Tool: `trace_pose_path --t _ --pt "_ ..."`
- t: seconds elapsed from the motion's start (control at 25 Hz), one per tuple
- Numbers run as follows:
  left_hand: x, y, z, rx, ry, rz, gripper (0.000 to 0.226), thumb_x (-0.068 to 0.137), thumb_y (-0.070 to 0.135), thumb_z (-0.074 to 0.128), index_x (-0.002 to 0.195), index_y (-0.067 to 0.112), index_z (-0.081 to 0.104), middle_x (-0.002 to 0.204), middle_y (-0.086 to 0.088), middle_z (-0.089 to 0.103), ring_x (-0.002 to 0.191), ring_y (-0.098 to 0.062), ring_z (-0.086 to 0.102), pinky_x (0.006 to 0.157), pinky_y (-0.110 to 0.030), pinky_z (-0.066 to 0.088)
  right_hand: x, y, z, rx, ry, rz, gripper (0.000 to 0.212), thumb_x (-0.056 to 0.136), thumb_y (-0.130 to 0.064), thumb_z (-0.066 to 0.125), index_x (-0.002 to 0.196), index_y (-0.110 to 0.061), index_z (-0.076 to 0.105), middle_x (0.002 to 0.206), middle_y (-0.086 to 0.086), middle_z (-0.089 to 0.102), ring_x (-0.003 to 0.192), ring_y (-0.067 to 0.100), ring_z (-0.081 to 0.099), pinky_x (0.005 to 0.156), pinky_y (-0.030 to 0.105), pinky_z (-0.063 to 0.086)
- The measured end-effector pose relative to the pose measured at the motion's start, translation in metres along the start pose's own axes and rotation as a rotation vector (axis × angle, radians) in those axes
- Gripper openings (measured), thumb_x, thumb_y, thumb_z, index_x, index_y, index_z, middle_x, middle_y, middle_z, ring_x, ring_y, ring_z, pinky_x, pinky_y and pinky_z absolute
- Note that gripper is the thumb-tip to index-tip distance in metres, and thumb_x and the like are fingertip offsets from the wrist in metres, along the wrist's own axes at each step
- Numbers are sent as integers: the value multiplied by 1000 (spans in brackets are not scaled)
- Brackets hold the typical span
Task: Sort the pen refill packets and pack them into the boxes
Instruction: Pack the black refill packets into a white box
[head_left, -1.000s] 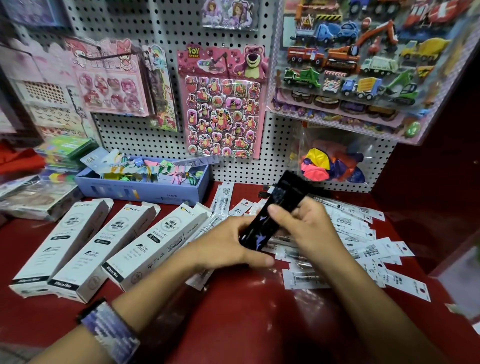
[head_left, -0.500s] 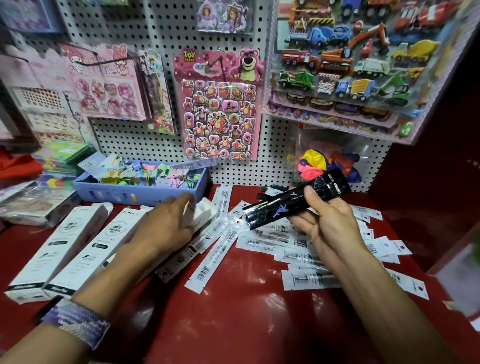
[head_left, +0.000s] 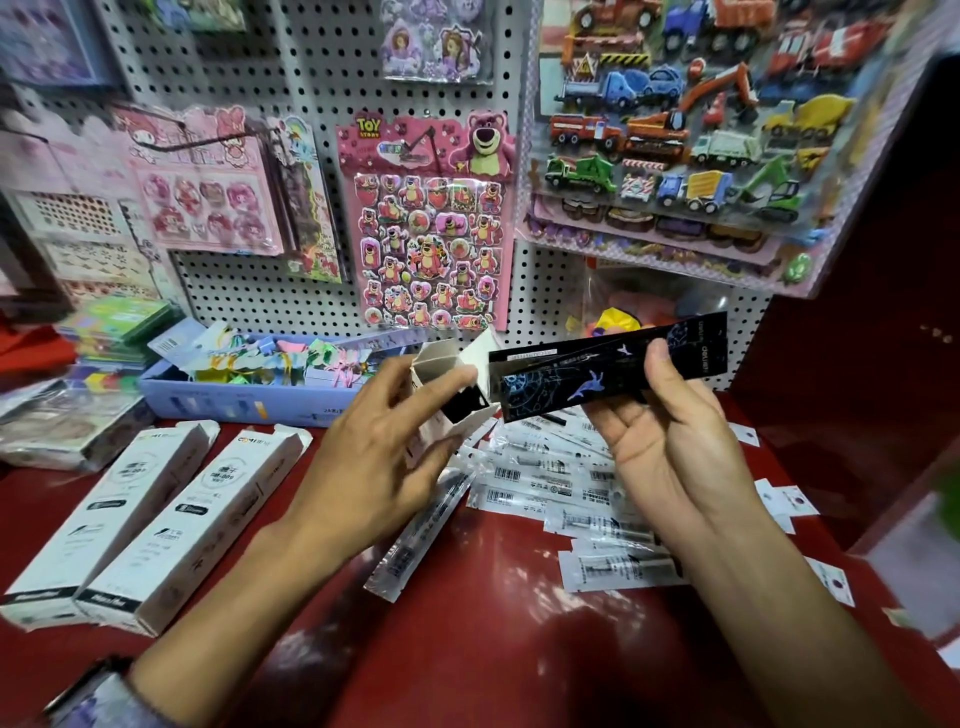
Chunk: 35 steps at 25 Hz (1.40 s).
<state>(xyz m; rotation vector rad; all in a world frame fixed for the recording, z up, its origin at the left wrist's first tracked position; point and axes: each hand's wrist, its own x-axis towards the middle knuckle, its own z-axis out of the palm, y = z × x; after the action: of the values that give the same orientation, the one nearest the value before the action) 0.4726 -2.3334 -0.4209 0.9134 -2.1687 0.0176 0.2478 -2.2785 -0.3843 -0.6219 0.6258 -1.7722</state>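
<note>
Head cam: red counter (head_left: 493, 649), pegboard (head_left: 311, 78) w/ sticker sheets behind.
L hand (head_left: 374, 467): grips white box (head_left: 447, 400), lifted off counter, flaps open toward R.
R hand (head_left: 670, 441): holds black packet (head_left: 613, 371), thumb on top, fingers under; its end just beside box opening.
Refill packets (head_left: 550, 483): loose pile on counter under hands.
Other white boxes (head_left: 156, 514): two lying flat, L side.
Blue tray (head_left: 249, 402): at back by pegboard.

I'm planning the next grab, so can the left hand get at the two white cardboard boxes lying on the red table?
Probably not yet: the left hand already grips a white open-ended box. The two white cardboard boxes lie uncovered on the red table.
</note>
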Motion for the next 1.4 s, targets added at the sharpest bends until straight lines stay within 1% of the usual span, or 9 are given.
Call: trace_pose_path --t 0.12,0.28,0.48,0.64,0.8,0.96,1.08,1.24,1.4 --pt "0 0 4 39 9 17 50 85 30 63 133 32 50 128 -7 51 97 -24 58 77 -34 53 -2 0 2 -11 -14 -6 25 86 -23 57 99 -1 60 90 12 73 84 21 74 68 30 60" --pt "2 3 7 58 -14 12 38 86 30 63 124 26 57 131 -7 50 98 -23 58 75 -31 50 -2 4 2 30 133 -49 60 84 -20 63 133 9 43 101 18 72 93 27 73 74 36 61" --pt "3 8 9 41 -64 28 41 85 19 66 123 25 53 127 -6 44 97 -25 52 83 -40 49 -2 4 0 -97 229 -142 15 96 -12 57 103 -2 49 77 6 71 70 11 72 75 38 62" --pt "4 12 9 60 -89 28 42 82 16 67 120 24 52 126 -8 43 100 -26 50 85 -43 48 -5 7 6 -344 219 -312 17 94 -14 60 104 -1 55 92 15 69 85 21 73 78 36 59" --pt "0 12 10 77 -90 13 49 81 15 69 124 26 49 129 -7 40 101 -26 49 86 -41 47 -17 9 15 -542 122 -493 8 90 -17 63 94 -10 64 85 -2 74 86 16 73 77 26 57" --pt "0 14 10 69 -85 2 51 81 15 69 126 26 48 128 -5 39 100 -23 46 86 -38 45 -14 7 14 -307 194 -368 15 89 -19 63 97 -7 56 90 13 68 88 24 72 84 42 59" --pt "2 20 8 57 -102 9 39 79 14 67 111 28 50 121 -1 37 98 -20 44 82 -40 46 -9 3 9 -159 274 -222 14 96 -14 58 89 -9 46 69 0 70 67 9 70 76 38 62" --pt "2 22 11 29 -108 6 37 82 16 67 115 27 52 123 1 38 103 -20 44 86 -40 45 -6 3 3 -21 275 -102 19 95 -13 59 106 -3 49 96 15 75 95 29 74 84 44 60" --pt "3 22 12 46 -111 14 39 82 21 68 117 28 50 122 -2 39 100 -22 44 84 -41 45 -6 4 5 -65 285 -109 15 94 -13 60 97 -6 48 91 15 72 97 31 71 84 46 60"
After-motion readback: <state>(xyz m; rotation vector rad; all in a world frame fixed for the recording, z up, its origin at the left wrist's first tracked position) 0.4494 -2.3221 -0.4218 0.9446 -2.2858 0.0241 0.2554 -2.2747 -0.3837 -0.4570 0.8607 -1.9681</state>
